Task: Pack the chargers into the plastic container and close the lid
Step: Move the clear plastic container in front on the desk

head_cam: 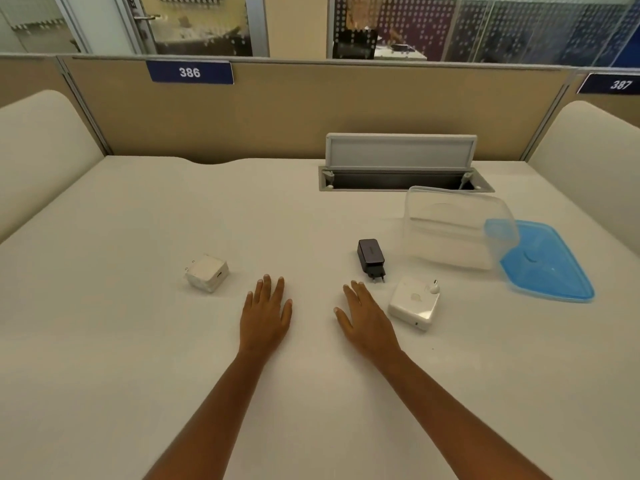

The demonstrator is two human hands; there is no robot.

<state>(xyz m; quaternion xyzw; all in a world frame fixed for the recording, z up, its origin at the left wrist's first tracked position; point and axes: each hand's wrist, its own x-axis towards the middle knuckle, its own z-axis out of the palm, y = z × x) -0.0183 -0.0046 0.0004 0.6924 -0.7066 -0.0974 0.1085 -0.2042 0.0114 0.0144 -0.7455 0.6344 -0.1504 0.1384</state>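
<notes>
Resting flat, fingers spread, empty: left hand [266, 315], right hand [367, 318] on tabletop [138, 341]; partition signs [189, 72] read 386, 387.

Head-worn view, down over desk [138, 341]

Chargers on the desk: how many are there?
3: a small white charger left of the left hand, a black charger beside the clear container, a large white charger by the right hand.
</notes>
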